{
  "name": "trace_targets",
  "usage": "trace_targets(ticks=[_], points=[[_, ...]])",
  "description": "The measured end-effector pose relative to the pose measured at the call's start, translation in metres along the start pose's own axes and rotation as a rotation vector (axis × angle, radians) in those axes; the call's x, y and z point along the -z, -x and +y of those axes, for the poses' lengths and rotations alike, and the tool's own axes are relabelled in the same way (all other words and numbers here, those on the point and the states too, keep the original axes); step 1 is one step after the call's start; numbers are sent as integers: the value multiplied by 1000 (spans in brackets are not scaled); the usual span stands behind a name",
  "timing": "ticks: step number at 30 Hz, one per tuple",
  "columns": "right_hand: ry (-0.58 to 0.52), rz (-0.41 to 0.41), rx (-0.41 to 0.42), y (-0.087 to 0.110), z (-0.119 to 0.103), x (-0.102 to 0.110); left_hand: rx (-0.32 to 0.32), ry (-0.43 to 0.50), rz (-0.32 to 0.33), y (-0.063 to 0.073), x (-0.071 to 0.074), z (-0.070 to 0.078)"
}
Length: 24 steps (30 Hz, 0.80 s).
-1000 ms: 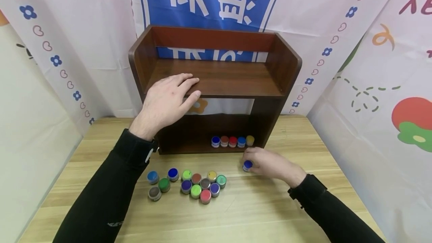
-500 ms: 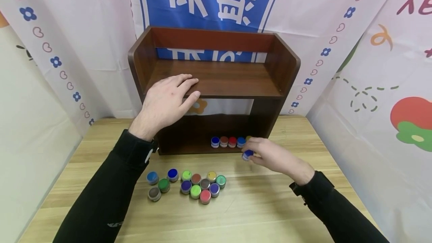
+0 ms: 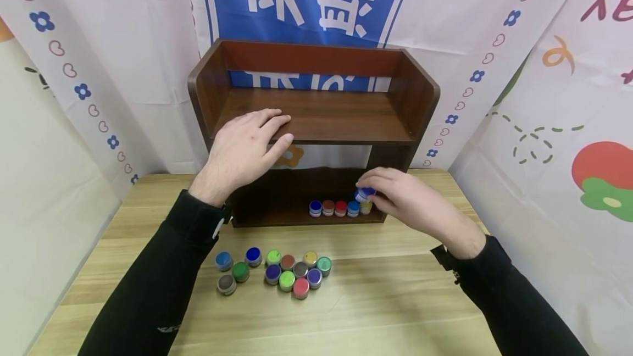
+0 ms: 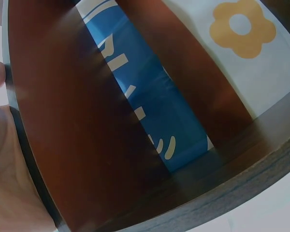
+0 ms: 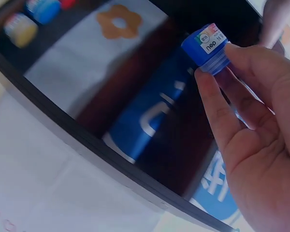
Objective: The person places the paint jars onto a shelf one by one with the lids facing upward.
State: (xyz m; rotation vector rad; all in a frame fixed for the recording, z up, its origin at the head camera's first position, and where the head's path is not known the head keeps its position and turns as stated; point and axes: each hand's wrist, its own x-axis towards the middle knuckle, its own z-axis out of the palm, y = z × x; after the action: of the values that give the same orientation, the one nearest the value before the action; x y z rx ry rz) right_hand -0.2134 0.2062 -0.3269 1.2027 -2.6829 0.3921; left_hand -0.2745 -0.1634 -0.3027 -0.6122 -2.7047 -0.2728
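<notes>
My right hand (image 3: pixel 410 196) pinches a small blue-lidded paint jar (image 3: pixel 365 193) between thumb and fingertips. In the head view that jar is in front of the shelf's lower opening, partly covering the yellow jar (image 3: pixel 366 209). The right wrist view shows a printed label on the held jar (image 5: pixel 207 46). My left hand (image 3: pixel 244 150) rests with extended fingers on the left part of the upper board of the dark brown shelf (image 3: pixel 321 114). Several jars stand in a row on the lower board, among them a red jar (image 3: pixel 340 209) and a dark blue jar (image 3: pixel 315 209).
On the wooden table (image 3: pixel 376 312) before the shelf stand several more jars. A grey jar (image 3: pixel 227 284) is in the left group; a pink jar (image 3: pixel 300 288) is at the front of the right cluster. Printed cloth (image 3: pixel 138 32) hangs behind.
My right hand has lifted the blue-lidded jar off the table and moved it up and away from me, to just above the yellow jar. My left hand has stayed still.
</notes>
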Motion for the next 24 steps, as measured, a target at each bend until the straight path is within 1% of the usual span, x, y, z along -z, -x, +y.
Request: trace_targets(ticks=[3,11,15,18,21,24], points=[[15,21,-6,-4,-3,16,-1,3,3,0,0,0],[11,76,-22,-15,-7,60,-4,5,1,0,0,0],[24,118,-4,-24,-6,80,-6,9,-3,1,0,0],[47,135,11,-33,-4,92,-7,12,-5,1,1,1],[81,120,-20,-43,-1,101,-7,12,-4,1,1,0],[119,73,-84,-55,4,105,-9,13,-4,1,1,0]])
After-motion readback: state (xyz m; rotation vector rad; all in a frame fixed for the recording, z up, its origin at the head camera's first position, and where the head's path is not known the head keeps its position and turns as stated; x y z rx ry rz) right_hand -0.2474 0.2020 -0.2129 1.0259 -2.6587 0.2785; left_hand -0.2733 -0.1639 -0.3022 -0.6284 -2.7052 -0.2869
